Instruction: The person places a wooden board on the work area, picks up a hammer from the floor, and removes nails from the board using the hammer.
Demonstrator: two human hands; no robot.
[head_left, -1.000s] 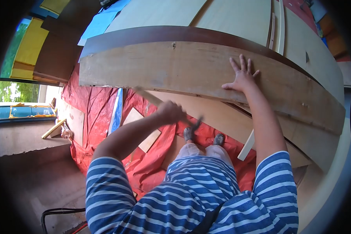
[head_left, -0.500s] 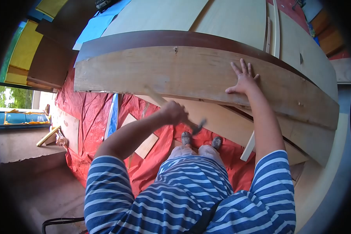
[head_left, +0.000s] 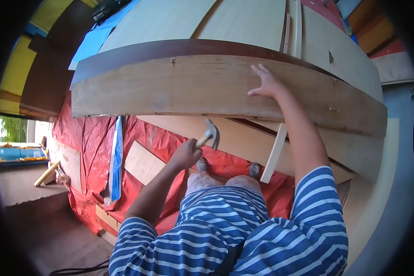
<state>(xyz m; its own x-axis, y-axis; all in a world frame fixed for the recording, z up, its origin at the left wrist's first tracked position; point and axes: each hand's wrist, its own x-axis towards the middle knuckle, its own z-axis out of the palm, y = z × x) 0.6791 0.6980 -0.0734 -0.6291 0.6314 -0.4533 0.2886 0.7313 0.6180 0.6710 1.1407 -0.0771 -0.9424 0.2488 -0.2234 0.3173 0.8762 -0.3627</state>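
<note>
- Hammer [head_left: 211, 134] has swung round since the last look — its head is up now, near the long board's [head_left: 129, 87] bottom edge.
- Long board already lies across the front; I can't tell how much work is done or left. Its long way runs left to right.
- Left hand [head_left: 187, 153] is closed tight on the hammer's handle, which points up and right.
- Right hand [head_left: 269, 86] is open and empty, over the board — I can't tell if it touches.
</note>
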